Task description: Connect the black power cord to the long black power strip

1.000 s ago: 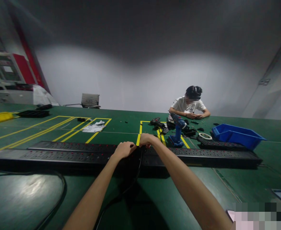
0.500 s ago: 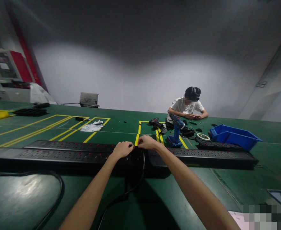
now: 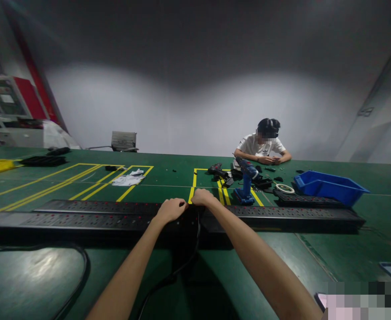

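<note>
At six o'clock, nearest the wearer, a black cable (image 3: 197,240) bends up from the green table (image 3: 292,253) toward twelve, its upper end lost below the right hand (image 3: 201,198), over the long black socket strips (image 3: 82,218). Since half a second ago both hands have kept to that spot; only the right has turned a little and the cable's bend has shifted, which suggests the same close handling goes on. Both forearms (image 3: 133,266) reach forward and converge, the left hand (image 3: 172,210) and the right with fingers curled; whether they pinch anything I cannot tell. Beyond, a blue drill (image 3: 247,181) stands at one o'clock, a blue bin (image 3: 332,189) at two, and farthest a co-worker (image 3: 249,144) sits near one
</note>
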Demonstrator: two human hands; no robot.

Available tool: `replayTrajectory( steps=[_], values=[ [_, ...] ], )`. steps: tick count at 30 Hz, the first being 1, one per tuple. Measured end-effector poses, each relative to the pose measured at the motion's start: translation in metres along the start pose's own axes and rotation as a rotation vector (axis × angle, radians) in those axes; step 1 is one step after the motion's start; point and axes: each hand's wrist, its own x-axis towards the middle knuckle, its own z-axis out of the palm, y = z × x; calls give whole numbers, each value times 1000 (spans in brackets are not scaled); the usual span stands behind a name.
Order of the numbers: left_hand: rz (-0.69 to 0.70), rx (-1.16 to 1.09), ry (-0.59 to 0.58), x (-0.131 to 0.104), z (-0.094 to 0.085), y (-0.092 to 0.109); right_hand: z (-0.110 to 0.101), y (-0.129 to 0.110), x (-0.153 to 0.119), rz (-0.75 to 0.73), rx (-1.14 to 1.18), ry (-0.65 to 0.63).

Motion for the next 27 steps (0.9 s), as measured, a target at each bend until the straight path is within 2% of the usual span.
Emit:
replayTrajectory(
  steps=[9, 21, 27],
  values=[
    [-3, -11, 19, 0, 1, 0, 10, 7, 6, 132, 78, 72],
    [-11, 28, 14, 1, 3, 1, 10, -2, 2, 114, 139, 178],
    [-29, -126, 28, 3, 3, -3, 8, -2, -1, 126, 148, 160]
  ],
)
